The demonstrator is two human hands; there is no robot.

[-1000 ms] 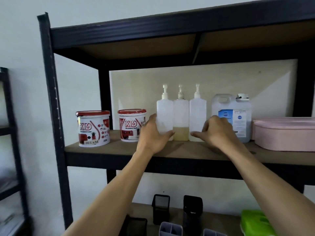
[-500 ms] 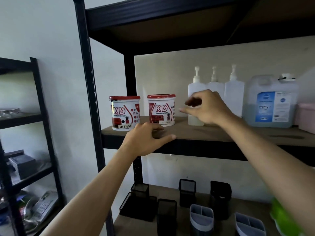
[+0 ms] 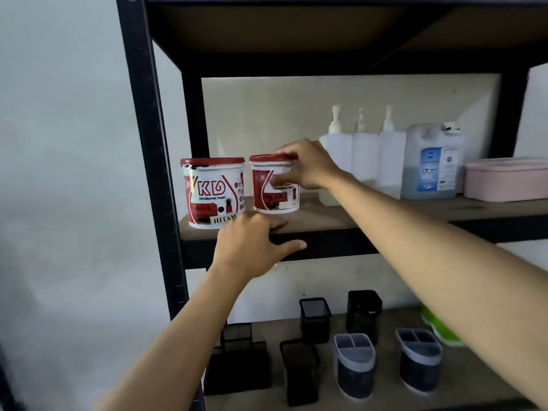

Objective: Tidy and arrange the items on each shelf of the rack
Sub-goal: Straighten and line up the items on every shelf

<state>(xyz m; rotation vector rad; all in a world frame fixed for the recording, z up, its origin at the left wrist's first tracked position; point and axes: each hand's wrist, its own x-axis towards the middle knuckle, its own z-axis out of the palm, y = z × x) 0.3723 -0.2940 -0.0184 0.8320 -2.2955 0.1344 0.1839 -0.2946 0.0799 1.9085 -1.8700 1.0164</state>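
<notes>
red lid: that's what the right hand (image 3: 308,167) is on, fingers over the rim and thumb down the front of the right paint tub (image 3: 275,185), so it's gripping it from the top. My guess is that's so it can twist or slide it without tipping.
left hand: (image 3: 252,244) spread fairly wide and relaxed, holding nothing, in front of the shelf edge (image 3: 341,244) just below the two tubs. Can't tell if it actually touches the shelf. Looks like it's waiting to steady or catch.
held tub: sits on the wooden shelf board, label turned partly sideways, probably why it's being handled.
neighbour: left paint tub (image 3: 213,192) just beside it, narrow gap, KD / HITAM label facing front already, so it's likely the reference to match.
further right: three white pump bottles (image 3: 364,161) packed in a row, then a clear jerrycan (image 3: 433,164) with a blue label, then a pink lidded box (image 3: 507,179). Those already look lined up.
lower shelf: black mesh pen holders (image 3: 314,318) and grey divided pen holders (image 3: 354,363), loosely scattered, so not sorted yet I'd say.
</notes>
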